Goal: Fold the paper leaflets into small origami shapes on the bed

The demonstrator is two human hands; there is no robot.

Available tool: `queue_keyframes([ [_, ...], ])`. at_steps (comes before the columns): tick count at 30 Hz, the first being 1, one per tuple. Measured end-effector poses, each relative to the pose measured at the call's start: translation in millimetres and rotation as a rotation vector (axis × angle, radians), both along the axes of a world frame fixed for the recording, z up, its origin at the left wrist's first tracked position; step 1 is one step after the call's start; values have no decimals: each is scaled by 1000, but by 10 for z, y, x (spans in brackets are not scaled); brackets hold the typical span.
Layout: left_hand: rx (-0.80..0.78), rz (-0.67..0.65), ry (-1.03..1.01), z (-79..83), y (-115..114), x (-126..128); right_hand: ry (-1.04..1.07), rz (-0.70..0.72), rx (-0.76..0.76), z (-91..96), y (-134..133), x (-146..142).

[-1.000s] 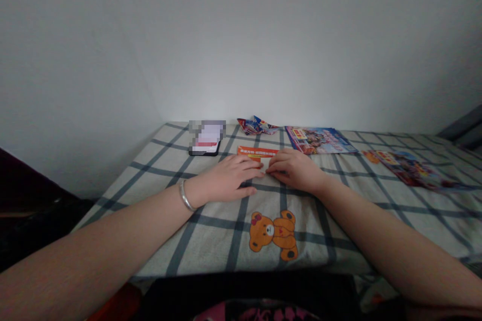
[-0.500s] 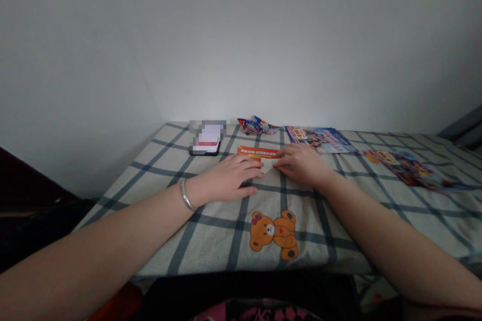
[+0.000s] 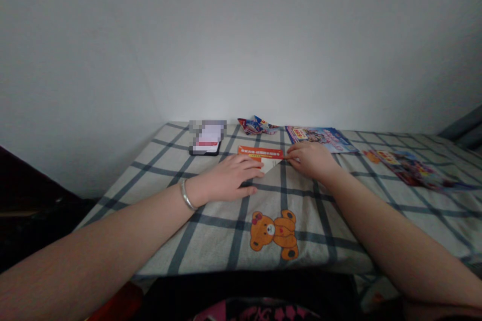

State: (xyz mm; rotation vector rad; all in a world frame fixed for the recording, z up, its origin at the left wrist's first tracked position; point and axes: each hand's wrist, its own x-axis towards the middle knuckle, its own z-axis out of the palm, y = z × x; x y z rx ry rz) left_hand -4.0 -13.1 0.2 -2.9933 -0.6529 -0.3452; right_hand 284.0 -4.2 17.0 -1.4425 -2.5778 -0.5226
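Note:
A folded paper leaflet (image 3: pixel 268 157), orange along its far edge and white below, lies on the checked cloth. My left hand (image 3: pixel 226 178), a silver bangle on its wrist, lies flat with fingers stretched out and presses the leaflet's left part. My right hand (image 3: pixel 311 159) has its fingertips pressed together on the leaflet's right corner, running along the crease.
A phone (image 3: pixel 206 138) lies behind my left hand. A crumpled coloured paper (image 3: pixel 257 125) sits by the wall. Two colourful leaflets (image 3: pixel 320 139) (image 3: pixel 410 168) lie to the right. The checked cloth (image 3: pixel 211 230) bears a bear picture (image 3: pixel 274 233) near its front edge.
My right hand has slid to the right along the leaflet's fold, baring the white triangular part. My left hand has stayed in place.

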Motion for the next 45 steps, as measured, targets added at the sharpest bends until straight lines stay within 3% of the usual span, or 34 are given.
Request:
queue_keyframes([
  [5, -5, -1, -21, -8, 3, 0, 133, 4, 72, -31, -14, -12],
  [10, -26, 8, -8, -6, 5, 11, 237, 370, -68, -102, -41, -145],
  [13, -44, 12, -8, -5, 10, 5, 274, 444, -133, -129, -49, -208],
  [20, -108, -7, -44, 18, 29, -10, 271, 361, -130, -145, -1, -142],
  [31, -160, -136, -132, 9, 132, -55, 139, 120, -104, -55, -7, -13],
  [35, -214, -112, -203, 5, 145, -54, 126, 76, -86, -33, -34, -19],
  [39, -163, -123, -195, -29, 129, -56, 134, 98, -116, -34, -51, -85],
  [45, -68, -100, -106, -32, 91, -50, 209, 23, -138, -138, -34, -116],
])
